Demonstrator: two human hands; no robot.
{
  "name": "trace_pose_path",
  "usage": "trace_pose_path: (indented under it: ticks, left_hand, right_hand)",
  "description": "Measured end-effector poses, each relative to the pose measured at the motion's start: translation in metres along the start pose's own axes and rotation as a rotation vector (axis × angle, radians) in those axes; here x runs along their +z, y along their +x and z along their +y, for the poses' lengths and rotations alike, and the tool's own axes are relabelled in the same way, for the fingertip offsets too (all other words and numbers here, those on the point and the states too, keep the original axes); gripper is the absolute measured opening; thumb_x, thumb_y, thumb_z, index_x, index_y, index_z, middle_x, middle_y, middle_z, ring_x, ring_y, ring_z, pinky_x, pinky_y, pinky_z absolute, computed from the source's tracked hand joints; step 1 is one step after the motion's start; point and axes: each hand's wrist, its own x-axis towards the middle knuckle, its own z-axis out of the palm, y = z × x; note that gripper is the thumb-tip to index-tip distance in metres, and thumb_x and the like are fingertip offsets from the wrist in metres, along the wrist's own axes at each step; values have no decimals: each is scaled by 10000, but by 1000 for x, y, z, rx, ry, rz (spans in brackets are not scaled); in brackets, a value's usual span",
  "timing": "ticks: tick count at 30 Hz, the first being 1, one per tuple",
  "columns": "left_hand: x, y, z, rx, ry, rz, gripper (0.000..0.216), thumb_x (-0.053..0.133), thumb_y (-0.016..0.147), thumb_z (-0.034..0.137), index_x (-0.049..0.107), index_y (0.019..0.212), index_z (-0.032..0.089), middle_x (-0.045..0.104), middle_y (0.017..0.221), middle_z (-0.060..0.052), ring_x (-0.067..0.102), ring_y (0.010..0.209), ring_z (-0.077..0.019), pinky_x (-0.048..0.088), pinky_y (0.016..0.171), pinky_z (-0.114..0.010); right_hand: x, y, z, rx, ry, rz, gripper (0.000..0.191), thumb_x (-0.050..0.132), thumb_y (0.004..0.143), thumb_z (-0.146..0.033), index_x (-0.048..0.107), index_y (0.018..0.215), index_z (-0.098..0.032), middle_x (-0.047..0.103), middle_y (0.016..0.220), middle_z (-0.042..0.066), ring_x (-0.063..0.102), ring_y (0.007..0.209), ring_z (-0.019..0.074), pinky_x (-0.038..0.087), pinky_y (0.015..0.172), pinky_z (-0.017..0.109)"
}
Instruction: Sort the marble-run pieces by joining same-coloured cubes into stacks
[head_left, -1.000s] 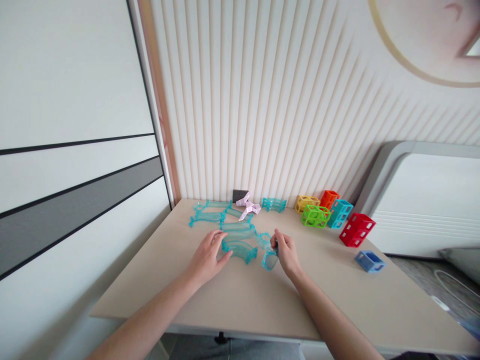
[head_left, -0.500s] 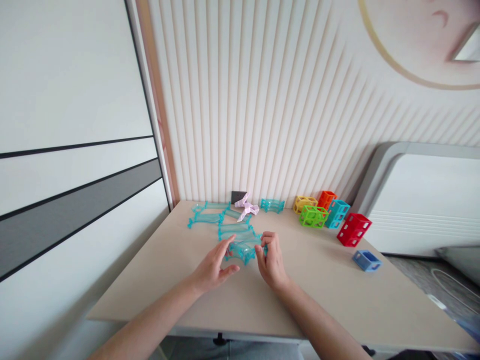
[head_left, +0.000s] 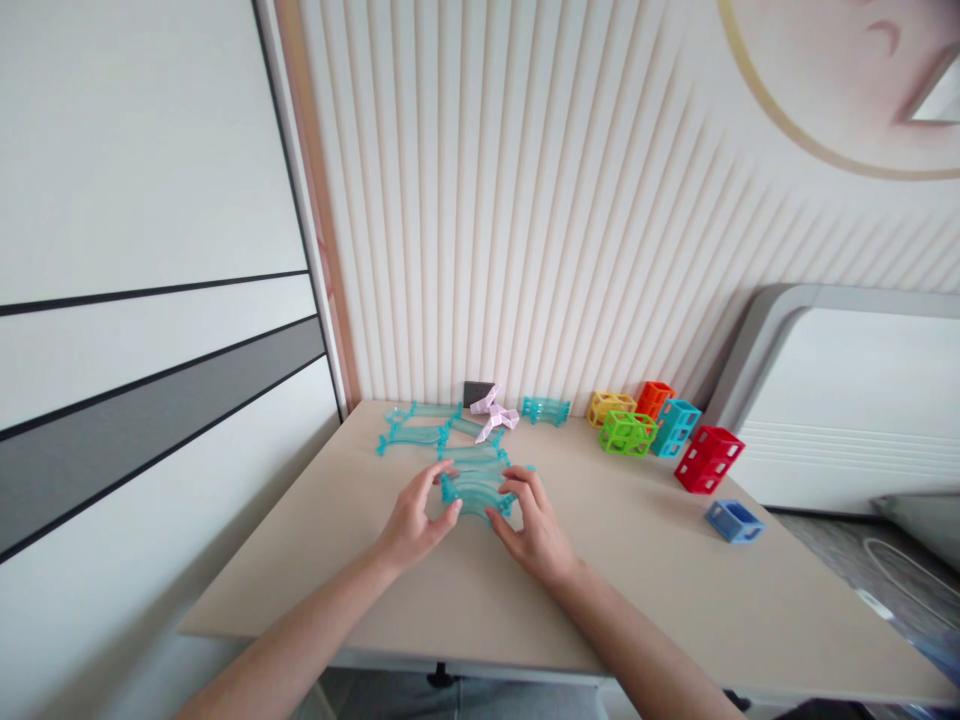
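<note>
Between my hands is a small stack of translucent teal curved track pieces (head_left: 476,495), lying crosswise close above or on the table. My left hand (head_left: 416,515) has its thumb and fingers around the left end. With fingers bent, my right hand (head_left: 536,525) grips the right end. Just beyond are more teal track pieces (head_left: 472,455), and others (head_left: 415,436) lie flat farther left. A pale purple three-armed piece (head_left: 494,412) rests near the wall, by a dark outlet plate.
Another teal stack (head_left: 545,410) stands against the ribbed wall (head_left: 450,200). On the right are yellow (head_left: 600,408), green (head_left: 627,433), orange (head_left: 654,398), teal (head_left: 676,428), red (head_left: 709,460) and blue (head_left: 735,522) frame blocks. A white cabinet (head_left: 150,450) borders the table's left side.
The teal pieces in my hands have turned to lie level, their curve now crosswise. My left hand has closed in on the left end; my right fingers have shifted along the right end.
</note>
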Motion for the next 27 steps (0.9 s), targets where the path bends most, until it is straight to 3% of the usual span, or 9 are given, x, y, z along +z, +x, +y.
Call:
trace_pose_path:
  ticks: [10, 27]
  left_hand:
    - [7, -2, -12, -84, 6, -60, 354, 583, 895, 337, 520, 1224, 221, 674, 1187, -90, 648, 1089, -232, 521, 975, -403]
    - [11, -6, -20, -80, 26, -90, 380, 557, 923, 342, 484, 1272, 212, 652, 1235, -114, 639, 1134, -240, 515, 998, -429]
  right_hand:
    - [7, 0, 14, 184, -4, -23, 316, 693, 864, -343, 567, 1135, -242, 609, 1130, 90, 617, 1044, 245, 539, 906, 383]
    - [11, 0, 19, 229, 48, -86, 294, 725, 843, -340, 591, 1083, -235, 615, 1089, 80, 616, 1012, 241, 522, 894, 373]
